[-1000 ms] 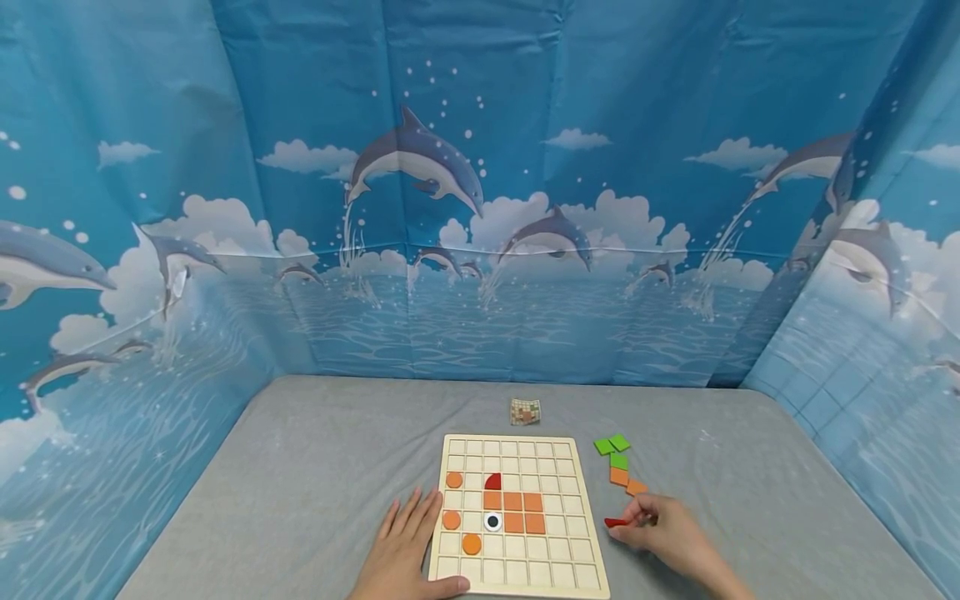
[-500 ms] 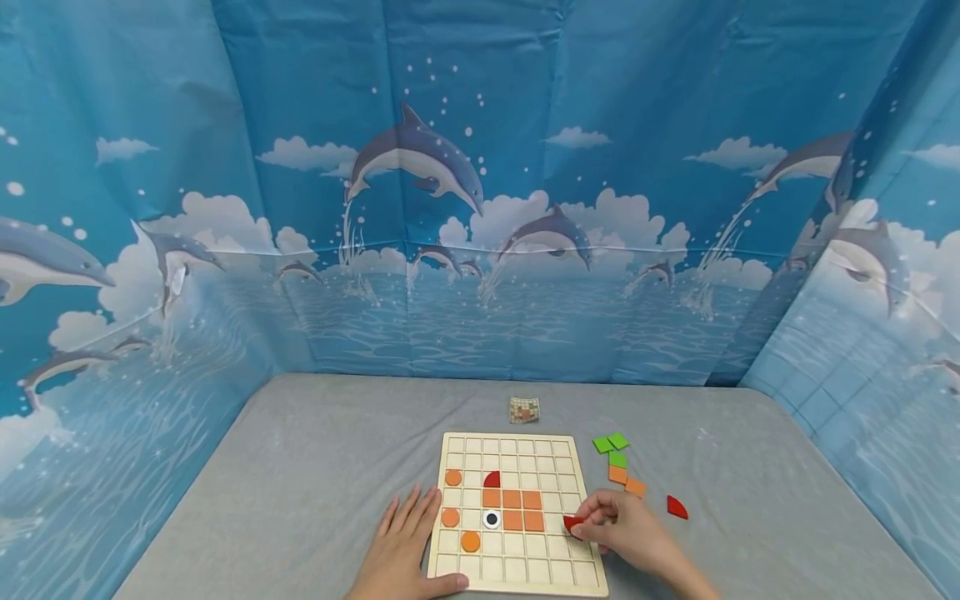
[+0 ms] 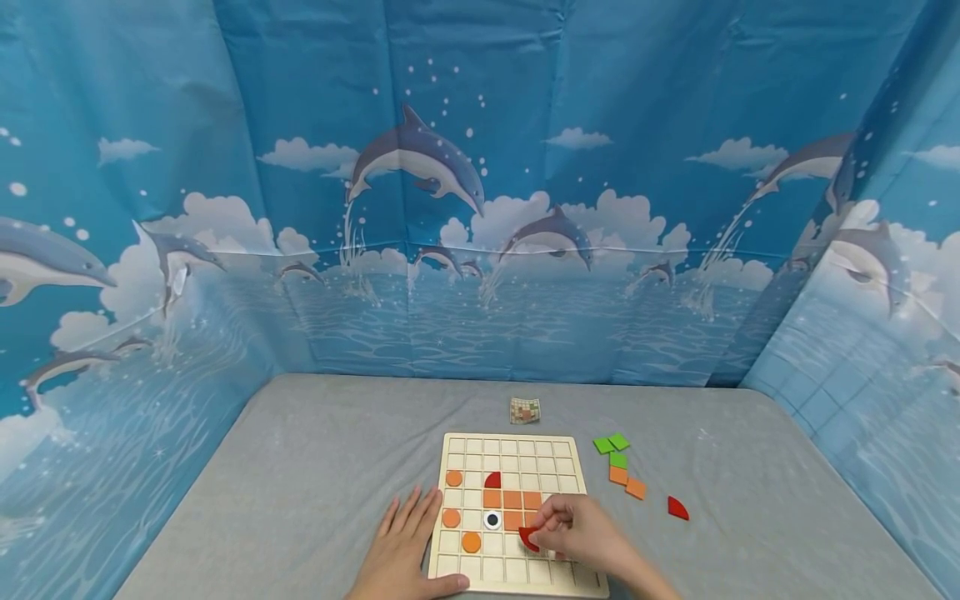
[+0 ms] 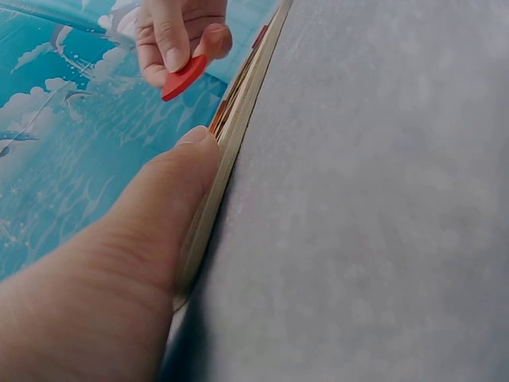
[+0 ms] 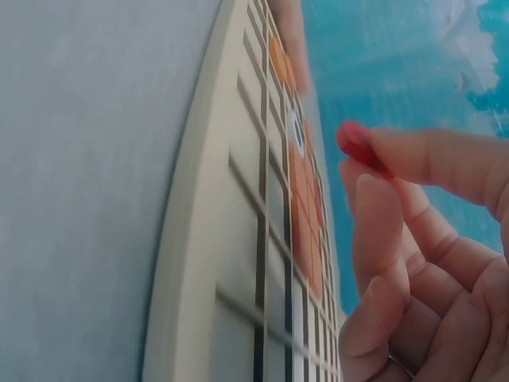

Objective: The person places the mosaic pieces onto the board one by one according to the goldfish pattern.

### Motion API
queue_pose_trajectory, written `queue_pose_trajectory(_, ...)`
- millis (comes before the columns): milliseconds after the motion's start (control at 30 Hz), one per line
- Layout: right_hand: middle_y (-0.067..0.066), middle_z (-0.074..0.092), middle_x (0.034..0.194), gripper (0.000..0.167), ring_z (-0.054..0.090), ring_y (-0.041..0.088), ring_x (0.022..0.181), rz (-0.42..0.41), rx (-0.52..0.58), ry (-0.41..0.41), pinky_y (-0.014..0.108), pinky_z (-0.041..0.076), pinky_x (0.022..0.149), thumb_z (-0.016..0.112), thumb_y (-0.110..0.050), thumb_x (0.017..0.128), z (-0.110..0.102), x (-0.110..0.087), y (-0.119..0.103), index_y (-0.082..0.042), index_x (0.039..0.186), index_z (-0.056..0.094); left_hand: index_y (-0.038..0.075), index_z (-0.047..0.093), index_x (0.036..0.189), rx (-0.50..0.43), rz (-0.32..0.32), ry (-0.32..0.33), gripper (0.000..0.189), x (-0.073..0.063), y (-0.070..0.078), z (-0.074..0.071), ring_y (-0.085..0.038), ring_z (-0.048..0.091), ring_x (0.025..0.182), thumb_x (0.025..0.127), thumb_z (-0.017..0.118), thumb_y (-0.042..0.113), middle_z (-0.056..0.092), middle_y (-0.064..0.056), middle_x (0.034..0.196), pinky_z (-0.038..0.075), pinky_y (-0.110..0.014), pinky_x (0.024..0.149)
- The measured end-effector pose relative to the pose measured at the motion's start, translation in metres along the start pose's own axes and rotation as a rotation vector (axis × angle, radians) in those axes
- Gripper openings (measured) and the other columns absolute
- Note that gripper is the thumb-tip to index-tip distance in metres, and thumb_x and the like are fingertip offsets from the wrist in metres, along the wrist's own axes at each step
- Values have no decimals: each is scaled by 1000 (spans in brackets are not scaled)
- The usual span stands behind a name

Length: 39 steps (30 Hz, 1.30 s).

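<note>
My right hand (image 3: 581,533) pinches a red quarter-circle tile (image 3: 527,537) between thumb and fingers, above the front right part of a wooden grid board (image 3: 491,571). In the right wrist view the tile (image 5: 355,142) shows edge-on, held off the board's surface. My left hand (image 3: 401,546) lies along the board's left edge with fingers straight, its thumb on the front left corner. On the board are orange square tiles (image 3: 512,500), a white disc with a black centre (image 3: 492,520), orange round tiles (image 3: 471,542) and another red quarter-circle (image 3: 492,480). My right hand hides some cells.
Right of the board, green square tiles (image 3: 618,459) and orange square tiles (image 3: 636,489) lie on the grey cloth. A loose red quarter-circle tile (image 3: 678,508) is farther right. Behind the board rests a small printed card (image 3: 525,411). A dolphin-print curtain (image 3: 450,317) surrounds the table.
My right hand has carried the red quarter-circle tile leftward from beside the board to over its grid, uncovering the loose red tile on the cloth. My left hand has stayed put.
</note>
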State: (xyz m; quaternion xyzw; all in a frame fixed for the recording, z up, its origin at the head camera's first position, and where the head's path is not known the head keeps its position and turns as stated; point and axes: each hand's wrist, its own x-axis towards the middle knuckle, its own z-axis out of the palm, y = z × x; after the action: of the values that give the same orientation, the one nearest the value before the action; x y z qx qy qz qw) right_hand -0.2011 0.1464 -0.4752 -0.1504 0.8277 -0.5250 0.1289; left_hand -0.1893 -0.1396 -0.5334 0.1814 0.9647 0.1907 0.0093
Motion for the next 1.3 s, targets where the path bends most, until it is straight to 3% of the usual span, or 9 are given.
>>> queue_pose_trajectory(433,-5,59,62,14,48,5,48,-87,-75,18,18,37,41,79,-9,74,26,11,-7,-11,75,66,8,25,151,17,0,5,117,0,1,0,-28,16,141,68,44,88,30,-8,152,9,-50,112)
queue_pose_trajectory(1300,-14,54,60,19,47,3,52,-100,-313,92,23,36,47,80,-16,74,46,20,-9,-22,69,62,8,26,151,3,-1,-2,116,0,2,-2,-29,17,141,69,45,87,30,-8,152,9,-51,112)
